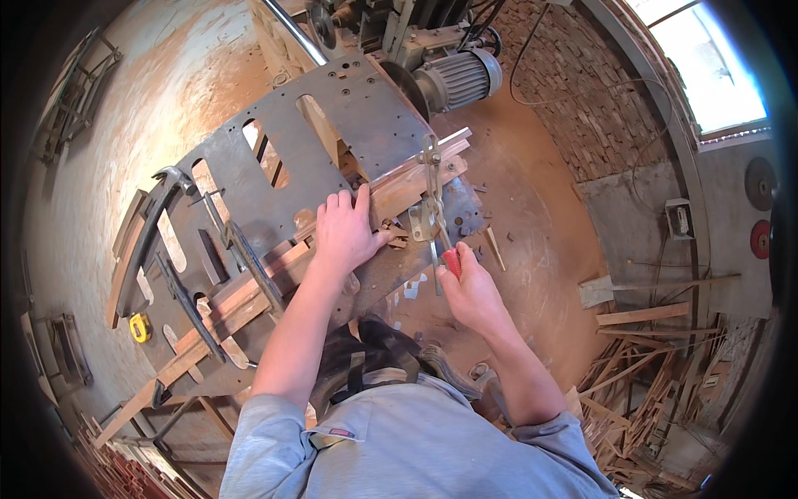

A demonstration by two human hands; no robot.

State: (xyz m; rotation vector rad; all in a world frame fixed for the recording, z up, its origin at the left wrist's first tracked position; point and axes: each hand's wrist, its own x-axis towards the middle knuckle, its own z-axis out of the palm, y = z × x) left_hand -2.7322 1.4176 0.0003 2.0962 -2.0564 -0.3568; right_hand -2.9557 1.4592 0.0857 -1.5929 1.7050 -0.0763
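Observation:
My right hand (470, 291) is wrapped around the red handle (451, 262) of a metal toggle clamp (432, 179), which stands at the right end of a steel plate table (366, 100). Long reddish-brown wood strips (395, 193) lie side by side along the table's near edge, running under the clamp. Across these strips my left hand (345, 229) lies with fingers stretched forward and thumb apart, left of the clamp. Small wood scraps (396, 234) sit by its thumb. Whether the clamp's tip presses on the wood is hard to make out.
Dark metal clamp bars (249, 262) cross the strips at left. A hammer (170, 179) and a yellow tape measure (140, 328) rest on the table's left part. A saw blade and electric motor (461, 79) stand beyond. Scrap wood (640, 366) is piled at right.

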